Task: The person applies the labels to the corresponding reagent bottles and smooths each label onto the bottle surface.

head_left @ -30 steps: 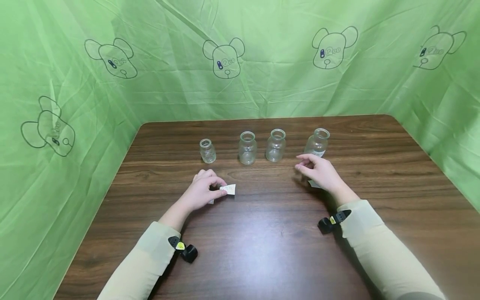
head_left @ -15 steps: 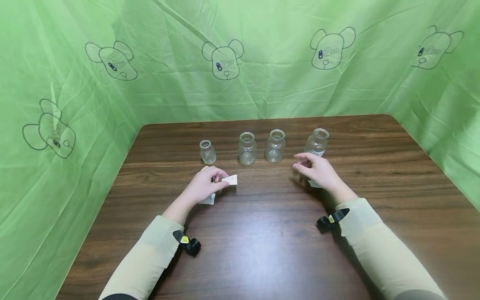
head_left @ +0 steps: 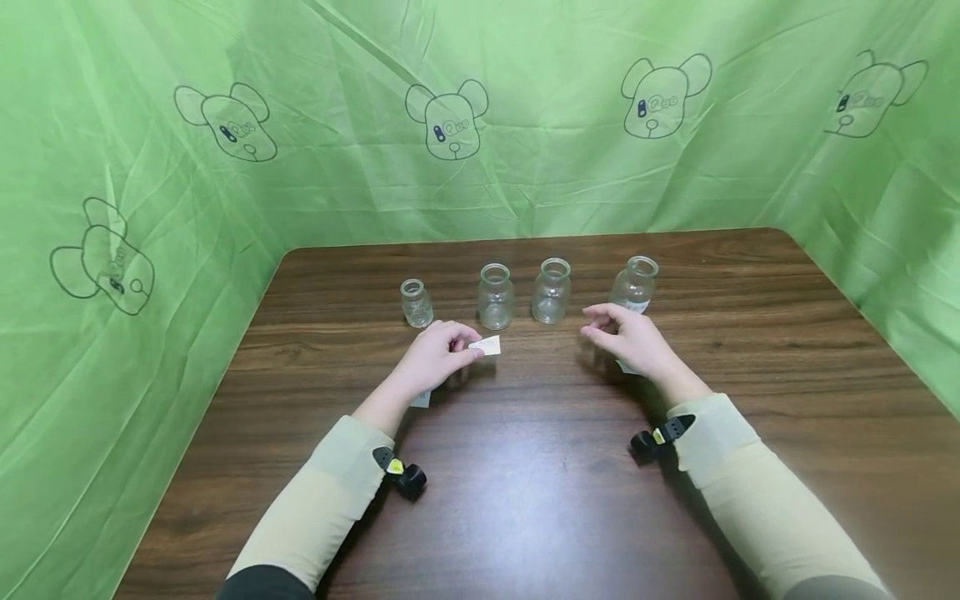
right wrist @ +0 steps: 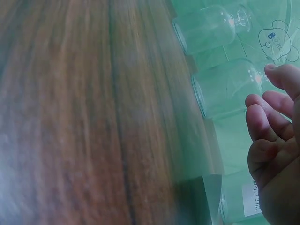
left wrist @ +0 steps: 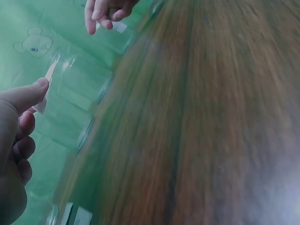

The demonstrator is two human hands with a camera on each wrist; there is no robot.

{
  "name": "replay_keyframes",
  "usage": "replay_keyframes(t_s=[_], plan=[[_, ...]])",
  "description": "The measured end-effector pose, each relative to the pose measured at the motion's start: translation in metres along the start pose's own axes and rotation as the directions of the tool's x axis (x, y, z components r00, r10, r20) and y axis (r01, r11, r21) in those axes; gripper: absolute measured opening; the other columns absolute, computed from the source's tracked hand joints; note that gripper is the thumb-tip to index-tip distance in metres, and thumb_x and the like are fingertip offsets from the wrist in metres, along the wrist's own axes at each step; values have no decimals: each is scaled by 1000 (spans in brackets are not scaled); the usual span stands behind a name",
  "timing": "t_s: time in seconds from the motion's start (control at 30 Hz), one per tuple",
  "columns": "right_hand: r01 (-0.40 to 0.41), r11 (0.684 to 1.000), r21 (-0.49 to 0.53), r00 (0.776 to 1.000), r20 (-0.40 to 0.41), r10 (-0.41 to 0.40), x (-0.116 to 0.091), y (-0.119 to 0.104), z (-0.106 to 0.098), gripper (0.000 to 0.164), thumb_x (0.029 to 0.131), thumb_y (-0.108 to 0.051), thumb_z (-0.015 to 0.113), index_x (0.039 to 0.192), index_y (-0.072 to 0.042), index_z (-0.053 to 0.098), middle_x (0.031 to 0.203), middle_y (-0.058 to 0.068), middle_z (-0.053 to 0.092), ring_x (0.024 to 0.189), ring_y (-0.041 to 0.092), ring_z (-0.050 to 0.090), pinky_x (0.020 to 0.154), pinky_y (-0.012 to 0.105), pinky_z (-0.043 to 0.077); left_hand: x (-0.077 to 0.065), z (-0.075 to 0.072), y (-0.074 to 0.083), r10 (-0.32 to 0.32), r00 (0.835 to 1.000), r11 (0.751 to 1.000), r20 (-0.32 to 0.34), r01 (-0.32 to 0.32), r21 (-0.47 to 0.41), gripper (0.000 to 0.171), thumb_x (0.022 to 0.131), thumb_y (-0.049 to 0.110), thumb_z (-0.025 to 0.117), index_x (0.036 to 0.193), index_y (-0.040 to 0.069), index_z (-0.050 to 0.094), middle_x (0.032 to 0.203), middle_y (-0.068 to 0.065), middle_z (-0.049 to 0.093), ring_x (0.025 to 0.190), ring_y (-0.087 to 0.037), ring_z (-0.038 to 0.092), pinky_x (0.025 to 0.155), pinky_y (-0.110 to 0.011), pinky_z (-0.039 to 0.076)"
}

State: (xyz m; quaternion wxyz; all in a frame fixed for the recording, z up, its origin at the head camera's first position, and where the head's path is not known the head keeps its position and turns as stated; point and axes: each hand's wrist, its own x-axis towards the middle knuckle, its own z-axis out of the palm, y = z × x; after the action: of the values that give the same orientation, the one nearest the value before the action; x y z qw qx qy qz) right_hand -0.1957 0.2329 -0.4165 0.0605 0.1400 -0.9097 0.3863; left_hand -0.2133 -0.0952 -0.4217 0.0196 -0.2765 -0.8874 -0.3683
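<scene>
The left hand (head_left: 437, 358) has a white paper slip (head_left: 489, 345) pinched between thumb and fingers, raised off the bench (head_left: 525, 475), its longer side running out to the right from the grip with the far end tipped slightly up; handwriting shows on it, too small to read. The relation that matters most, I judge, is between that slip and the larger middle jar (head_left: 496, 302), which stands upright just beyond the grip and slightly to its right, apart from the paper, its axis vertical across the slip's sideways one. The left hand is the nearer of the two to it. Beyond the grip and to its left stands a small bottle (head_left: 417, 305); farther right is a matching jar (head_left: 551, 296). A second slip (head_left: 422, 399) lies nearer the person than the grip, partly covered by the left wrist. Well to the grip's right, the right hand (head_left: 633, 337) holds nothing, thumb and fingers apart and loosely bent, partly covering another slip (head_left: 627, 367); just beyond it stands a jar with a written label (head_left: 632, 285). All four glass containers are uncapped, and no contents show through their walls.
</scene>
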Motion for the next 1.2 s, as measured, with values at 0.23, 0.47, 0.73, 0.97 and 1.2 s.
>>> replay_keyframes(t_s=[0.23, 0.47, 0.73, 0.97, 1.2], plan=[[18, 1000, 10, 1000, 13, -18, 0, -4, 5, 36, 88, -20, 66, 117, -1, 60, 90, 8, 65, 76, 19, 59, 68, 34, 46, 10, 9, 10, 12, 1000, 1000, -13, -12, 18, 21, 84, 28, 70, 99, 14, 69, 68, 7, 47, 73, -13, 42, 65, -29, 35], [62, 998, 29, 998, 12, -63, 3, -14, 15, 35, 86, -19, 68, 115, -2, 62, 88, 5, 66, 75, 18, 59, 68, 34, 46, 18, 18, 20, 28, 1000, 999, 3, -28, 16, 23, 85, 30, 68, 102, 15, 68, 68, 6, 47, 72, -13, 42, 64, -29, 36], [71, 996, 52, 996, 45, -74, 8, -24, 27, 33, 86, -21, 68, 113, -4, 63, 87, 2, 65, 74, 17, 58, 66, 34, 46, 24, 28, 24, -13, 1000, 1000, 24, 12, 26, 23, 86, 33, 67, 103, 17, 68, 66, 6, 47, 70, -12, 43, 63, -29, 37], [75, 991, 114, 996, 43, -80, 5, -29, 32, 17, 84, -17, 69, 98, -7, 67, 80, 0, 64, 70, 16, 57, 64, 31, 47, 30, 37, 36, -14, 1000, 1000, -19, 13, -11, 23, 88, 33, 64, 104, 16, 67, 66, 4, 47, 72, -13, 45, 65, -29, 37], [37, 977, 212, 996, 75, -54, 4, -34, 34, 13, 87, -17, 66, 96, -7, 66, 78, 4, 64, 66, 16, 58, 64, 28, 47, 29, 48, 40, -23, 1000, 999, -16, 22, -25, 23, 88, 33, 65, 104, 16, 65, 63, 4, 47, 63, -12, 44, 61, -28, 37]])
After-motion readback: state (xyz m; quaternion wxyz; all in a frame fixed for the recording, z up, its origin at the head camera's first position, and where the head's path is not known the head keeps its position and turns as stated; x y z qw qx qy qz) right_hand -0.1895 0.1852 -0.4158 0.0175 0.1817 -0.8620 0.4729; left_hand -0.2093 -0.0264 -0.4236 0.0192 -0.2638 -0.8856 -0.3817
